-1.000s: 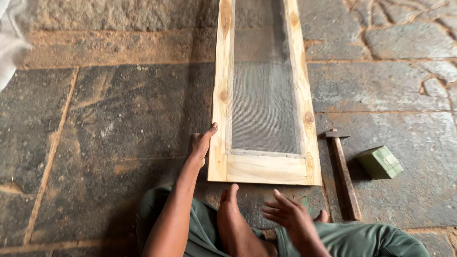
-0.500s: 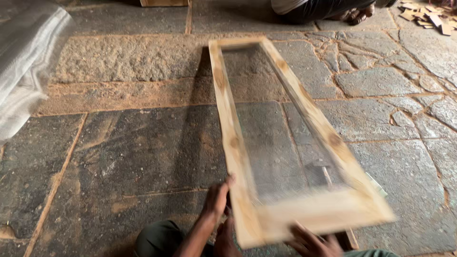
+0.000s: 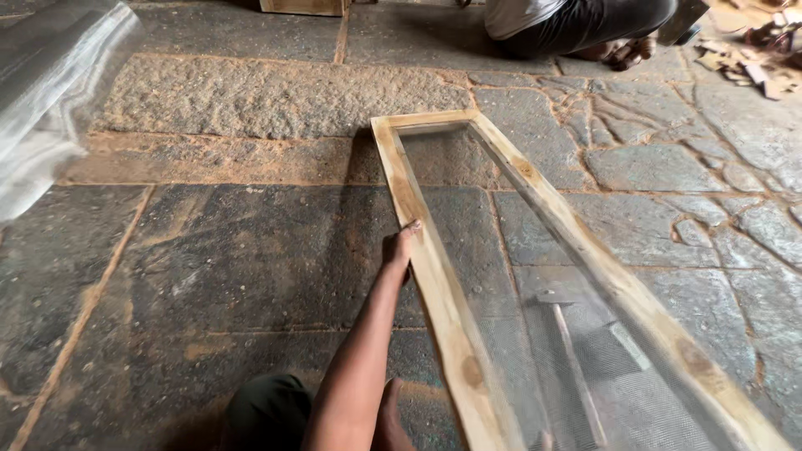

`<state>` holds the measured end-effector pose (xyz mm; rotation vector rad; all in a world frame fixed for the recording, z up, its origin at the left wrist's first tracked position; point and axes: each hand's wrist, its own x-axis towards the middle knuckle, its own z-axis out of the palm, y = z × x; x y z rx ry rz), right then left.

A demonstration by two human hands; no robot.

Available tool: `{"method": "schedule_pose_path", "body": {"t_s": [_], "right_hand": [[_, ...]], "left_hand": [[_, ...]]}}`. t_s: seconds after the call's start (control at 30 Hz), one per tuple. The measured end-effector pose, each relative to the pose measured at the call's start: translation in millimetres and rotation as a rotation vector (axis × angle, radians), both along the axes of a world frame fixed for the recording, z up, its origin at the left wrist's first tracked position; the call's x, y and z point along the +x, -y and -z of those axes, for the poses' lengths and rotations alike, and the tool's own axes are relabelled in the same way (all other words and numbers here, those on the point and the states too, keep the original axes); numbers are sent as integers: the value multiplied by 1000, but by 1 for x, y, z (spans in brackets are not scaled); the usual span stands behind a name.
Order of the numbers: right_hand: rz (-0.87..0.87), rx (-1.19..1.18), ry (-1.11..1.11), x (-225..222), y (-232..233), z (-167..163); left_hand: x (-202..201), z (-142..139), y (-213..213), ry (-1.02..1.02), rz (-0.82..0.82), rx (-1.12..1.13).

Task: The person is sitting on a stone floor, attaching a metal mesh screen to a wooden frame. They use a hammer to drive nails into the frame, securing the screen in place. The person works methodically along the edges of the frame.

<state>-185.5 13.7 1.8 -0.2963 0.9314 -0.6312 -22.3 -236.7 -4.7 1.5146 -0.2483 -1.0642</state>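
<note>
A long pale wooden frame (image 3: 434, 267) with fine wire mesh (image 3: 535, 334) stretched across it is tilted up off the stone floor, its far end resting near the middle of the view. My left hand (image 3: 398, 249) grips the frame's left rail partway along, thumb on top. My right hand is out of sight below the bottom edge. Through the mesh I see a hammer (image 3: 568, 359) lying on the floor under the frame.
Rough stone slabs (image 3: 234, 250) cover the floor, dusted with sawdust. A sheet of clear plastic (image 3: 42, 108) lies at the far left. Another person (image 3: 576, 25) crouches at the top, with wood scraps (image 3: 752, 50) at the top right. My knee (image 3: 267, 413) shows below.
The frame's near end has risen off the floor and swung right. My left hand slid further up the left rail. My right hand dropped out of view.
</note>
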Motion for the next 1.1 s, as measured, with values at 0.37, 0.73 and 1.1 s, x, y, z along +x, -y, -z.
{"method": "schedule_pose_path", "body": {"t_s": [0.37,0.73,1.1], "right_hand": [[-161,-224,-61,-108,34,-35],[-741,-1082,-972,-269,363,-59],[-219,-989,-1066,-225,328,-8]], "left_hand": [[-2,-4,-232,-365,-206,-165],[50,52,-348,-290,-654,-272],[81,14,-356,-330,-667,-320]]}}
